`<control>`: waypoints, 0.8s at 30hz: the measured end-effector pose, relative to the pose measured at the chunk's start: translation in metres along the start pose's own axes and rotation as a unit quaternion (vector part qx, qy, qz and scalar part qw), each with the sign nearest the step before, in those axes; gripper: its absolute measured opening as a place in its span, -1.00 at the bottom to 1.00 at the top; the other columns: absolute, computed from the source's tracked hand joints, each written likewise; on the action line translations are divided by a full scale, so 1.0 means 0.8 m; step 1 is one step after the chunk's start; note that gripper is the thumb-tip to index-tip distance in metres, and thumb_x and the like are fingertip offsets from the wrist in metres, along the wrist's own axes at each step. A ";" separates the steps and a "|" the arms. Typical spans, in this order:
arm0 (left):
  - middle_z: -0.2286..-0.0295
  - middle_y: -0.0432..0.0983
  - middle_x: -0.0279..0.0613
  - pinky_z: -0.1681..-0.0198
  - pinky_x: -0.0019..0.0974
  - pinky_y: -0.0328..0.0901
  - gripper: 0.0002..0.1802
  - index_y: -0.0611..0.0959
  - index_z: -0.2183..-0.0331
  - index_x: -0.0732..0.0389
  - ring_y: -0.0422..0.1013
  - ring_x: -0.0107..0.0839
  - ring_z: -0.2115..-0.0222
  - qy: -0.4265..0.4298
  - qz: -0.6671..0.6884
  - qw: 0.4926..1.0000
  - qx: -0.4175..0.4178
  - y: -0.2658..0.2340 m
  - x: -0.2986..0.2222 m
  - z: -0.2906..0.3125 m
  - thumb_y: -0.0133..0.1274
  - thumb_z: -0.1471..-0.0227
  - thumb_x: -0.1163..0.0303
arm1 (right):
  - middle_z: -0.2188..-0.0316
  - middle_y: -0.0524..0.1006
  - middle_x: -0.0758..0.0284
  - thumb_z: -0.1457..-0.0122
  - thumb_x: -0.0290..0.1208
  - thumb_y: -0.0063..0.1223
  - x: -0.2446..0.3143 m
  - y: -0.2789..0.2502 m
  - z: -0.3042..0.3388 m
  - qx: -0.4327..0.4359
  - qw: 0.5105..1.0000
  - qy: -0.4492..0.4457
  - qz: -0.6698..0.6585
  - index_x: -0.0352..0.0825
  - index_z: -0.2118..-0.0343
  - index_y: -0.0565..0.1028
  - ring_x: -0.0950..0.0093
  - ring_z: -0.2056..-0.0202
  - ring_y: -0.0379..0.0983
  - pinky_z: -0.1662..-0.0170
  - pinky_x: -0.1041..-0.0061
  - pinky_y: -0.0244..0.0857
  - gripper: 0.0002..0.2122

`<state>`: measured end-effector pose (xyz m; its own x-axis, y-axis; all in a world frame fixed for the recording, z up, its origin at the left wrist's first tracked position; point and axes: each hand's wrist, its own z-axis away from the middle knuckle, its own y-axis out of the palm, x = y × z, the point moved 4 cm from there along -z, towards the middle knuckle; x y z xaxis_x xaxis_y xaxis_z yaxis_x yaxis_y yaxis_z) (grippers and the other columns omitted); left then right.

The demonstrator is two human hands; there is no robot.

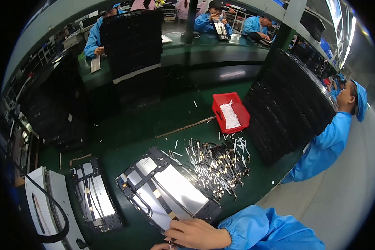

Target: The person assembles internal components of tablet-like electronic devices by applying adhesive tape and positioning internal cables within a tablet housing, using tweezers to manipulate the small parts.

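Observation:
Close in front of me lies a flat black-framed electronic assembly (181,185) with silver panels and a dark strip with gold patches. My right hand (196,234), in a blue sleeve, is at its near end with fingers curled together. A small pale, thin piece shows below those fingertips, too small to name. Only a bit of my left hand (158,247) shows at the lower edge, close to the right fingertips; its grip is hidden. Right of the assembly spreads a pile of short black cables (214,166) with white sleeves and gold-coloured ends.
A red bin (242,121) holds white strips. Left are a second assembly (98,196) and a white unit (66,196) crossed by a black cable. Tall black stacks (287,104) (133,46) stand around the green table (129,129). A person in blue (327,133) stands at right; others sit beyond.

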<state>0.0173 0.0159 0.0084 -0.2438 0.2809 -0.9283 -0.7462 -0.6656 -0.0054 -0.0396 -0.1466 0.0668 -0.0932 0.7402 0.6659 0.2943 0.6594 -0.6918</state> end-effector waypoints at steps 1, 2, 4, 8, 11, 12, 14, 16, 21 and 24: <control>0.47 0.46 -0.28 0.45 -0.56 0.22 -0.87 0.51 0.33 0.35 0.31 -0.62 0.52 0.022 -0.015 1.000 -0.012 0.000 -0.004 0.001 0.05 0.00 0.56 | 0.39 0.32 0.29 0.02 -0.42 0.03 0.001 -0.004 0.000 -0.005 1.000 0.000 -0.001 -0.29 0.38 0.37 0.32 0.45 0.38 0.47 0.40 0.26 -0.85; 0.47 0.46 -0.28 0.45 -0.56 0.22 -0.87 0.51 0.33 0.35 0.31 -0.62 0.52 0.024 -0.019 0.999 -0.010 0.000 -0.009 0.001 0.05 0.00 0.56 | 0.37 0.33 0.29 0.03 -0.45 0.03 0.003 -0.007 -0.001 0.003 0.997 0.001 -0.071 -0.29 0.38 0.38 0.32 0.43 0.39 0.45 0.41 0.27 -0.85; 0.44 0.48 -0.24 0.40 -0.53 0.27 -0.84 0.49 0.30 0.37 0.37 -0.56 0.46 -0.021 0.008 1.000 -0.022 0.001 -0.017 0.002 0.05 0.00 0.57 | 0.36 0.40 0.30 0.06 -0.54 0.02 0.006 -0.011 0.000 0.006 0.981 0.003 -0.195 -0.31 0.37 0.42 0.32 0.40 0.43 0.40 0.43 0.31 -0.86; 0.41 0.50 -0.18 0.38 -0.52 0.28 -0.77 0.46 0.25 0.38 0.40 -0.50 0.43 0.076 0.044 0.994 -0.063 0.011 -0.030 -0.004 0.06 0.01 0.58 | 0.43 0.44 0.29 0.09 -0.56 0.03 0.007 -0.028 -0.003 -0.007 0.965 0.041 -0.258 -0.32 0.37 0.45 0.32 0.44 0.44 0.39 0.45 0.32 -0.83; 0.40 0.50 -0.17 0.34 -0.49 0.28 -0.81 0.49 0.27 0.40 0.40 -0.50 0.41 0.076 0.026 0.995 -0.054 0.018 -0.043 -0.004 0.01 -0.05 0.51 | 0.47 0.46 0.28 0.11 -0.55 0.05 -0.002 -0.029 -0.002 -0.024 0.961 0.059 -0.268 -0.32 0.38 0.47 0.32 0.47 0.45 0.40 0.45 0.33 -0.83; 0.40 0.50 -0.17 0.34 -0.49 0.28 -0.81 0.49 0.27 0.40 0.40 -0.50 0.41 0.077 0.023 0.995 -0.051 0.016 -0.040 -0.003 0.01 -0.05 0.51 | 0.47 0.45 0.28 0.10 -0.54 0.05 -0.002 -0.029 0.000 -0.038 0.973 0.020 -0.226 -0.31 0.38 0.47 0.33 0.47 0.44 0.42 0.45 0.32 -0.84; 0.38 0.50 -0.15 0.26 -0.43 0.28 -0.75 0.52 0.25 0.44 0.39 -0.47 0.36 0.060 0.013 0.997 -0.051 0.006 -0.029 0.000 -0.07 -0.12 0.43 | 0.47 0.44 0.28 0.10 -0.52 0.04 -0.002 -0.027 0.007 -0.055 0.981 -0.020 -0.183 -0.31 0.38 0.47 0.34 0.48 0.43 0.44 0.45 0.31 -0.84; 0.37 0.50 -0.14 0.24 -0.43 0.27 -0.72 0.52 0.23 0.45 0.39 -0.46 0.35 0.067 0.001 0.997 -0.037 0.009 -0.041 0.003 -0.11 -0.14 0.41 | 0.47 0.41 0.29 0.07 -0.49 0.02 0.001 -0.020 0.012 -0.054 0.991 -0.066 -0.103 -0.29 0.35 0.44 0.36 0.50 0.42 0.49 0.44 0.28 -0.83; 0.31 0.51 -0.08 0.13 -0.38 0.26 -0.73 0.51 0.18 0.47 0.39 -0.38 0.27 0.187 -0.099 0.963 -0.169 0.012 -0.066 -0.005 -0.08 -0.09 0.53 | 0.45 0.35 0.31 0.06 -0.51 -0.04 0.012 -0.025 0.014 -0.024 0.988 -0.113 -0.097 -0.28 0.30 0.38 0.35 0.50 0.38 0.49 0.43 0.26 -0.79; 0.34 0.52 0.03 0.06 -0.19 0.25 -0.74 0.54 0.23 0.46 0.45 -0.20 0.27 0.378 -0.236 0.890 -0.094 0.032 -0.108 -0.018 0.04 0.05 0.61 | 0.47 0.36 0.33 0.09 -0.56 -0.07 0.017 -0.059 0.010 0.033 0.978 -0.088 -0.189 -0.27 0.35 0.39 0.33 0.53 0.36 0.44 0.40 0.26 -0.82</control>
<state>0.0282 -0.0349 0.0832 0.6088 0.0615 -0.7909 -0.5207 -0.7212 -0.4569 -0.0623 -0.1670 0.1062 -0.3466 0.4499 0.8231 0.1467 0.8927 -0.4261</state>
